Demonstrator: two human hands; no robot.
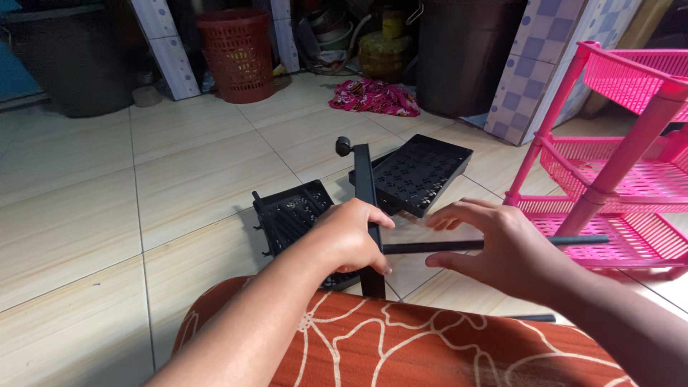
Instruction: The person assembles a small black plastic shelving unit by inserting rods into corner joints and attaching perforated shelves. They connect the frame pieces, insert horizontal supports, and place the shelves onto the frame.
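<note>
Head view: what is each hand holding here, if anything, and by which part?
The left hand grips the upright black post around its middle. The right hand is open around the thin black rod near its middle; a closed grip cannot be told.

My left hand [350, 236] covers the joint where the upright black plastic post [364, 172] meets the thin black crossbar [444, 246], so I cannot tell how they connect. My right hand [502, 247] hides the bar's middle. The bright pink plastic tiered rack [623, 165] runs off the right edge. My fingertips [438, 222] are blurred.
</note>
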